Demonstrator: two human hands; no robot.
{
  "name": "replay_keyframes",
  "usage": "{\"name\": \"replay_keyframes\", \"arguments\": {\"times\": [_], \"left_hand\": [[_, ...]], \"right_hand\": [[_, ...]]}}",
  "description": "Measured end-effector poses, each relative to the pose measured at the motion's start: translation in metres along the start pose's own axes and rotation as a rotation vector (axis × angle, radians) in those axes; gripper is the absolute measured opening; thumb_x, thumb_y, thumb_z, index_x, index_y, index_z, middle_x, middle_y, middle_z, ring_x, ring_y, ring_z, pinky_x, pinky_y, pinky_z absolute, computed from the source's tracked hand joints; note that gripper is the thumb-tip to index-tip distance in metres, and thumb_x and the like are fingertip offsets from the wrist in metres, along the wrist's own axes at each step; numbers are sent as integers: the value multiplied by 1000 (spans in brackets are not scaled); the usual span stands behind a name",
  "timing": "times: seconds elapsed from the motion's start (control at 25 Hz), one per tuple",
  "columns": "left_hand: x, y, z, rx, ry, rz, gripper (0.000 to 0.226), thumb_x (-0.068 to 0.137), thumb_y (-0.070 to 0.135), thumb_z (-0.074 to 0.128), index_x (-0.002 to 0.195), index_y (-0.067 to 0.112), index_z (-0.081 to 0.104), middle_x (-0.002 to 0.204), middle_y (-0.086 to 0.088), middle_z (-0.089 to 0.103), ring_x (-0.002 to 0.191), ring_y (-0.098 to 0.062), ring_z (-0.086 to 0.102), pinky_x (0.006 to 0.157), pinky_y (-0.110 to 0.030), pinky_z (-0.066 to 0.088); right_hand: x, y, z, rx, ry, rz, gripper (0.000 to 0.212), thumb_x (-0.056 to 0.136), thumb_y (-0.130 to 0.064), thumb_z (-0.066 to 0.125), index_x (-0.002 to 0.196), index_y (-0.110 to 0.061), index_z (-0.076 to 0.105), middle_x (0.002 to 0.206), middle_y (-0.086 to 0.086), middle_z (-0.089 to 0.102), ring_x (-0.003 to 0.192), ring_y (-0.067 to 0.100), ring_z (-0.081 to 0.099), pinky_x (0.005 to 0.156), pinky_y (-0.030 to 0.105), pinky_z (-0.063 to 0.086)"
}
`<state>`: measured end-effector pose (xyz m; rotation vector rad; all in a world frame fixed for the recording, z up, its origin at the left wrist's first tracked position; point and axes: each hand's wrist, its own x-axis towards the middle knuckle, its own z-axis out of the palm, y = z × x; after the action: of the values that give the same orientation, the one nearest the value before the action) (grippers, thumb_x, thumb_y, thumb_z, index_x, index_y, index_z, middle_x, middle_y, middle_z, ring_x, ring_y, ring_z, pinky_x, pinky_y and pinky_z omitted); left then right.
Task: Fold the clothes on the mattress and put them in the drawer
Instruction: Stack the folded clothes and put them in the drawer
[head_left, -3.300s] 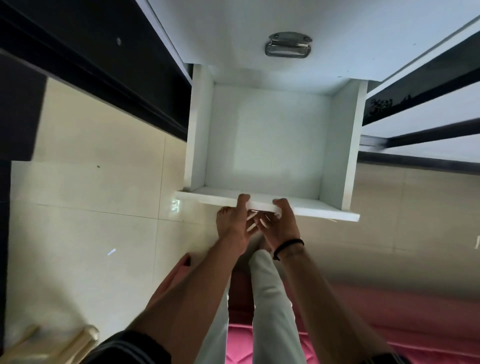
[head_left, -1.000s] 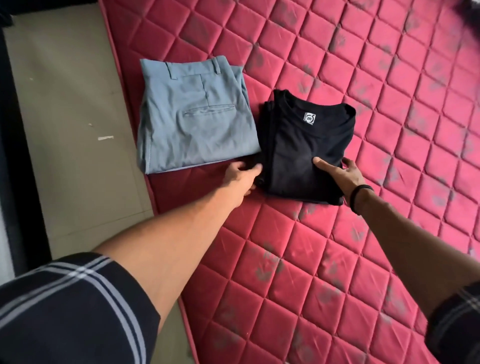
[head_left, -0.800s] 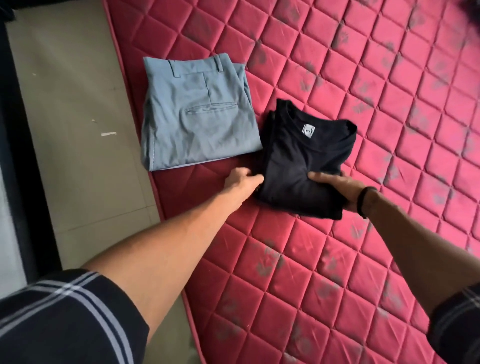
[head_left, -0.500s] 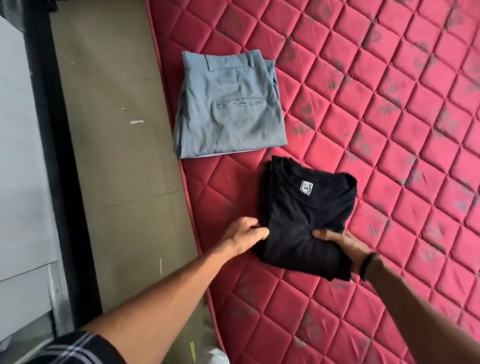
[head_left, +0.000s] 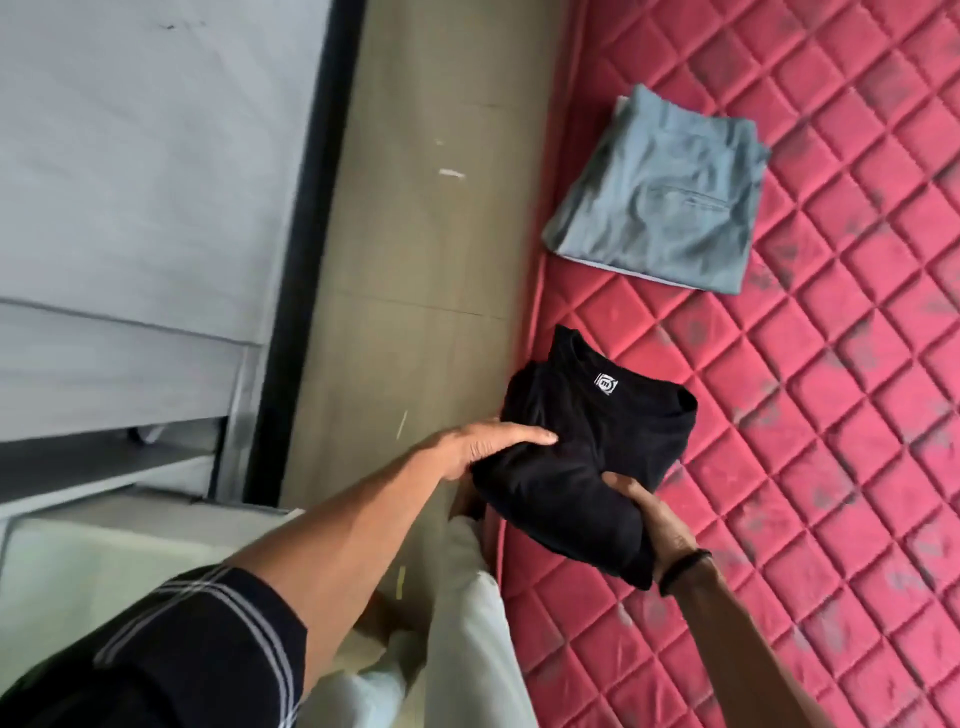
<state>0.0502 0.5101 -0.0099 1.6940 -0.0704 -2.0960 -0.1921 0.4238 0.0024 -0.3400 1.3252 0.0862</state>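
Note:
A folded black t-shirt (head_left: 587, 457) with a small white neck label is lifted over the left edge of the red quilted mattress (head_left: 810, 467). My left hand (head_left: 483, 441) holds its left side, thumb lying across the top. My right hand (head_left: 649, 519), with a black band at the wrist, grips the near right edge, thumb on top. Folded grey-blue trousers (head_left: 670, 202) lie on the mattress farther back. The open white drawer (head_left: 83, 551) shows at lower left; its inside is mostly out of view.
A strip of beige tiled floor (head_left: 415, 249) runs between the mattress and the grey cabinet front (head_left: 145, 182) with its dark frame. My legs in light trousers (head_left: 467, 639) stand on the floor beside the mattress edge.
Both hands have picked the black t-shirt up and carried it left to the mattress edge. The view has swung left, bringing the cabinet and drawer into sight.

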Motion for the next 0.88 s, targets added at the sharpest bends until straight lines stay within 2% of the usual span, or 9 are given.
{"name": "replay_keyframes", "arguments": {"times": [0.04, 0.12, 0.16, 0.28, 0.36, 0.52, 0.64, 0.8, 0.88], "left_hand": [[-18, -13, -10, -70, -1, 42, 65, 76, 50, 86, 132, 23, 65, 116, 1, 77, 109, -18, 73, 106, -39, 53], [-64, -54, -35, -218, 62, 135, 56, 85, 38, 81, 136, 25, 62, 118, 2, 76, 109, -16, 73, 103, -34, 54], [-87, -74, -47, -291, 95, 175, 61, 85, 38, 81, 140, 26, 58, 121, 3, 75, 111, -15, 72, 103, -33, 54], [-162, -149, -86, -500, 240, 305, 80, 78, 45, 87, 147, 34, 48, 131, 7, 69, 118, -15, 68, 108, -35, 51], [-213, -210, -107, -633, 341, 410, 83, 78, 45, 88, 148, 38, 45, 133, 8, 68, 120, -15, 67, 110, -36, 50], [-300, -341, -113, -962, 563, 572, 76, 80, 31, 87, 146, 34, 49, 133, 5, 69, 122, -16, 66, 109, -37, 49], [-333, -435, -104, -1219, 695, 610, 84, 72, 33, 92, 145, 32, 52, 134, -1, 69, 124, -23, 65, 111, -42, 47], [-333, -532, -91, -1439, 768, 563, 85, 68, 37, 91, 144, 29, 53, 132, -5, 70, 122, -26, 67, 112, -44, 47], [-313, -564, -95, -1483, 805, 541, 89, 67, 40, 93, 146, 32, 51, 133, -5, 69, 122, -27, 67, 112, -45, 47]], "right_hand": [[-6, 1, 17, -45, -13, -4, 83, 47, -30, 101, 122, -5, 72, 118, 20, 74, 104, 34, 73, 84, 42, 61], [-17, 9, 63, -157, -47, -45, 67, 60, -25, 94, 120, -4, 72, 117, 21, 74, 100, 33, 74, 82, 41, 62], [-24, 14, 87, -223, -82, -70, 60, 64, -23, 90, 118, -4, 72, 116, 21, 74, 96, 32, 75, 78, 39, 63], [-47, 44, 169, -478, -216, -114, 69, 61, -24, 93, 123, -3, 69, 117, 21, 74, 97, 29, 76, 72, 32, 62], [-60, 78, 231, -615, -328, -133, 51, 73, -14, 80, 121, -2, 68, 114, 19, 75, 93, 25, 76, 71, 29, 62], [-83, 166, 342, -973, -641, -68, 59, 84, -15, 81, 138, -7, 59, 131, 14, 69, 116, 30, 70, 90, 36, 59], [-81, 243, 410, -1219, -798, 13, 55, 93, -11, 70, 146, -14, 53, 139, 9, 65, 127, 31, 63, 105, 45, 51], [-66, 340, 461, -1427, -772, 220, 42, 92, -10, 69, 133, -4, 63, 132, 21, 67, 124, 41, 62, 110, 49, 48], [-46, 373, 475, -1540, -731, 280, 47, 90, -14, 70, 133, 3, 62, 131, 26, 65, 123, 43, 61, 111, 51, 45]]}}
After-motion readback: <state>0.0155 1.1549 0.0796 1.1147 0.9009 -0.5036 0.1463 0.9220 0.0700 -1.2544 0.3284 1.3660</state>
